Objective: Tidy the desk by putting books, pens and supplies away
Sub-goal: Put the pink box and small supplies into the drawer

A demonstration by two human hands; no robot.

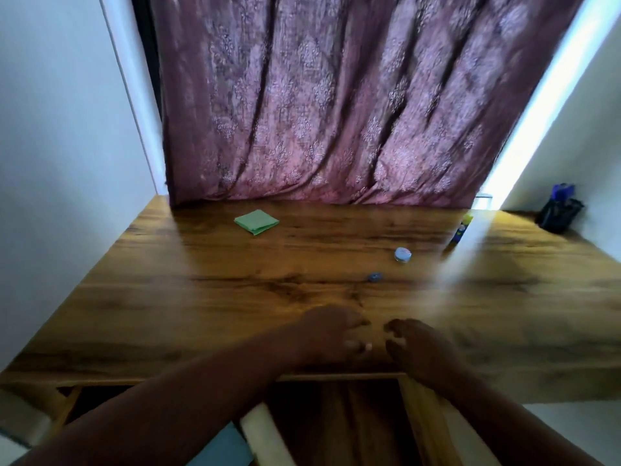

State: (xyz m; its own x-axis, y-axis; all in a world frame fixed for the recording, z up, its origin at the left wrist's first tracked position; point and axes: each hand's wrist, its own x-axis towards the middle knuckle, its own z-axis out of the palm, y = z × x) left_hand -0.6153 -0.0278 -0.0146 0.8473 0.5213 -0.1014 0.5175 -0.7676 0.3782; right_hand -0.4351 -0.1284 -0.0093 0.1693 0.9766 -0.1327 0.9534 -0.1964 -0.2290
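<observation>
Both my hands hover over the front edge of the wooden desk (168, 297), above an open drawer (339, 422). My left hand (331, 332) has its fingers curled, and nothing shows in it. My right hand (416, 344) is beside it with fingers bent and apart, holding nothing. On the desk lie a folded green pad (256, 222) at the back, a small round tin (402, 254) and a little blue disc (375, 276) right of centre. A yellow and blue tube (461, 230) lies partly washed out by a streak of light. The image is blurred.
A patterned pink curtain (336, 112) hangs behind the desk. A dark pen holder (559, 211) with blue items stands at the far right against the wall. A pale block (262, 432) and something blue (228, 445) sit below the desk edge at the left of the drawer.
</observation>
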